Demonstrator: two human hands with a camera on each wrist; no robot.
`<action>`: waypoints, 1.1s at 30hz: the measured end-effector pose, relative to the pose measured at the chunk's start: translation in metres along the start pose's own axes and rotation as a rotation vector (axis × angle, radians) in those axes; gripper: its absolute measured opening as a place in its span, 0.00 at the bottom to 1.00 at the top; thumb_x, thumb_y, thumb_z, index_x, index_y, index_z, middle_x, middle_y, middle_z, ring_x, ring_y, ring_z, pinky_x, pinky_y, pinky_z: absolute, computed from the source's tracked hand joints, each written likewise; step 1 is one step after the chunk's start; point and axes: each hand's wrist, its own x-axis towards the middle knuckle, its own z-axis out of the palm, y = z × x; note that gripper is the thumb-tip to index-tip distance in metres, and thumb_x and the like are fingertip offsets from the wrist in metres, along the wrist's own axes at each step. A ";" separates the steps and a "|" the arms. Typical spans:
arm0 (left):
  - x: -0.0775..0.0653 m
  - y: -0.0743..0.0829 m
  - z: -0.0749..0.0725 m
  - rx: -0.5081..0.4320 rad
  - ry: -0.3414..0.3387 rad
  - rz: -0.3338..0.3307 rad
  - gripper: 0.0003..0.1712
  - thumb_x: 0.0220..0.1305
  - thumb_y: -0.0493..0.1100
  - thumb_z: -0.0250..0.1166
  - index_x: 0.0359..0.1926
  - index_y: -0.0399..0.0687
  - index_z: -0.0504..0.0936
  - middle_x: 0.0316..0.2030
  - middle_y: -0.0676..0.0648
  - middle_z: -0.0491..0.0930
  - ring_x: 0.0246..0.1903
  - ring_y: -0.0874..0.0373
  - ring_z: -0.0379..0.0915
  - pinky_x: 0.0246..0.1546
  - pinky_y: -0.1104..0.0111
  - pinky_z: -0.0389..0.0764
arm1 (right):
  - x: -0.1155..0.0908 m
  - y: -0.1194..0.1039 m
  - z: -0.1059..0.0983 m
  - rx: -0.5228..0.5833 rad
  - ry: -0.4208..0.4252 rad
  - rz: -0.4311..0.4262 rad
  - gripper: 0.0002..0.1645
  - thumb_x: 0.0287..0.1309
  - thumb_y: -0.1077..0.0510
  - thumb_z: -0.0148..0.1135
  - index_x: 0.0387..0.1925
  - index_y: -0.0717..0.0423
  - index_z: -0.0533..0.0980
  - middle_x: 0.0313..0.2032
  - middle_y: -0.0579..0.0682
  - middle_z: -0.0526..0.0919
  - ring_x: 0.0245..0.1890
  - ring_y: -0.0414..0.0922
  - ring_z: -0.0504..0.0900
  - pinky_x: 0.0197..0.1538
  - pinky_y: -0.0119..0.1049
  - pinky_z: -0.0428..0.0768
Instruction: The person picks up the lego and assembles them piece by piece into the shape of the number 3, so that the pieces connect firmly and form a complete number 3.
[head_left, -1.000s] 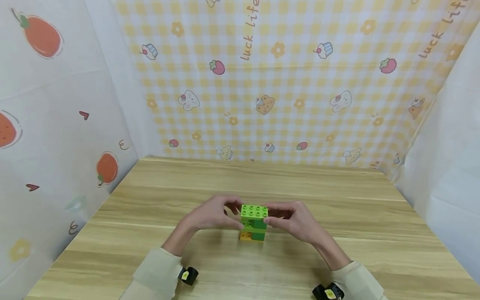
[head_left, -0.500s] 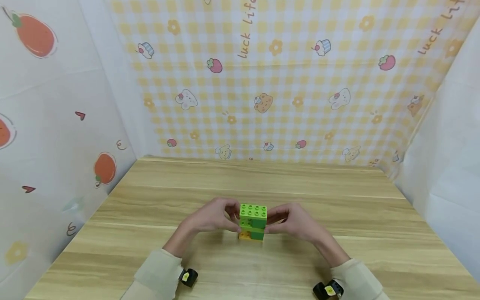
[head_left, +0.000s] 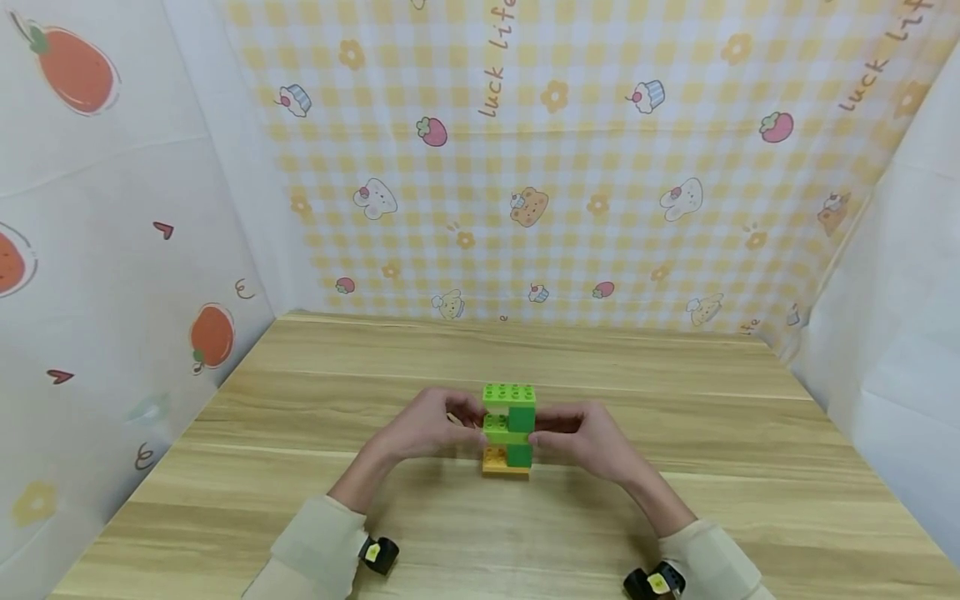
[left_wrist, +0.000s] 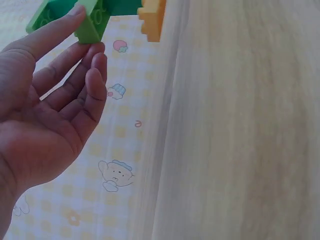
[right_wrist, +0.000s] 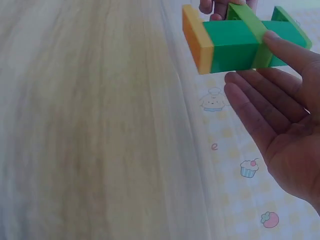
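Note:
In the head view a small tower of toy building blocks stands between my hands. Its orange base plate is lowest, with a dark green block on the right half. Above come a light green middle plate, another dark green block and a light green studded top plate. My left hand pinches the middle plate's left end between thumb and fingers. At its right end, my right hand pinches the same plate. Whether the base touches the table cannot be told.
The wood-grain table extends around both hands. Behind it hangs a yellow checked cloth, with white cloth along the left and more at the right. Each wrist carries a small black camera.
The tower's front now faces the head view more, and its top plate appears higher. Both hands have shifted slightly up in the view and keep hold of the sides.

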 end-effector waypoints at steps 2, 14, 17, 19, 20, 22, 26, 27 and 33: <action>0.001 0.000 0.000 -0.046 0.011 -0.013 0.16 0.62 0.46 0.78 0.49 0.46 0.89 0.41 0.50 0.88 0.42 0.57 0.81 0.43 0.64 0.82 | 0.000 0.000 0.000 0.009 0.022 0.009 0.24 0.66 0.53 0.74 0.58 0.63 0.84 0.51 0.59 0.90 0.46 0.43 0.91 0.46 0.33 0.88; 0.005 0.000 0.006 -0.145 0.125 -0.088 0.22 0.65 0.47 0.76 0.56 0.41 0.88 0.49 0.47 0.89 0.47 0.58 0.83 0.50 0.64 0.85 | 0.005 0.003 0.006 0.173 0.135 0.070 0.26 0.69 0.54 0.70 0.60 0.68 0.81 0.55 0.66 0.87 0.44 0.47 0.93 0.52 0.46 0.88; 0.007 0.000 0.008 -0.167 0.146 -0.103 0.21 0.65 0.46 0.76 0.55 0.40 0.88 0.49 0.46 0.89 0.47 0.57 0.83 0.49 0.64 0.85 | 0.007 0.003 0.008 0.197 0.169 0.087 0.23 0.69 0.56 0.70 0.58 0.68 0.82 0.53 0.66 0.88 0.43 0.46 0.93 0.51 0.47 0.88; 0.007 -0.001 0.009 -0.175 0.155 -0.103 0.21 0.65 0.45 0.76 0.55 0.39 0.88 0.48 0.45 0.89 0.46 0.57 0.83 0.48 0.65 0.84 | 0.008 0.003 0.009 0.209 0.194 0.099 0.21 0.69 0.58 0.70 0.57 0.68 0.83 0.52 0.65 0.89 0.42 0.45 0.93 0.51 0.48 0.89; 0.008 -0.001 0.010 -0.182 0.156 -0.104 0.21 0.66 0.45 0.76 0.55 0.39 0.88 0.48 0.45 0.89 0.46 0.57 0.83 0.47 0.66 0.84 | 0.008 0.003 0.010 0.214 0.203 0.097 0.21 0.69 0.59 0.70 0.57 0.69 0.83 0.51 0.65 0.89 0.42 0.45 0.93 0.51 0.48 0.89; 0.009 -0.003 0.011 -0.193 0.157 -0.104 0.20 0.66 0.45 0.75 0.55 0.38 0.88 0.48 0.44 0.88 0.45 0.57 0.82 0.46 0.67 0.83 | 0.009 0.003 0.011 0.229 0.224 0.105 0.20 0.68 0.60 0.70 0.56 0.69 0.84 0.50 0.64 0.90 0.41 0.44 0.93 0.50 0.48 0.89; 0.011 -0.006 0.013 -0.230 0.163 -0.124 0.19 0.67 0.45 0.75 0.54 0.39 0.89 0.48 0.44 0.88 0.45 0.57 0.79 0.45 0.66 0.81 | 0.012 0.006 0.013 0.257 0.257 0.123 0.19 0.68 0.60 0.71 0.54 0.70 0.84 0.48 0.64 0.90 0.39 0.45 0.92 0.49 0.48 0.89; 0.012 -0.007 0.013 -0.234 0.168 -0.131 0.19 0.67 0.45 0.75 0.54 0.40 0.89 0.48 0.44 0.88 0.45 0.57 0.79 0.45 0.66 0.81 | 0.013 0.006 0.014 0.268 0.267 0.136 0.19 0.67 0.60 0.71 0.54 0.69 0.85 0.48 0.63 0.90 0.38 0.45 0.92 0.49 0.48 0.89; 0.017 -0.010 0.018 -0.242 0.191 -0.168 0.18 0.68 0.45 0.74 0.53 0.40 0.89 0.47 0.45 0.88 0.43 0.54 0.83 0.47 0.61 0.84 | 0.015 0.009 0.018 0.307 0.310 0.168 0.18 0.67 0.60 0.72 0.52 0.70 0.85 0.46 0.63 0.91 0.36 0.45 0.92 0.48 0.47 0.90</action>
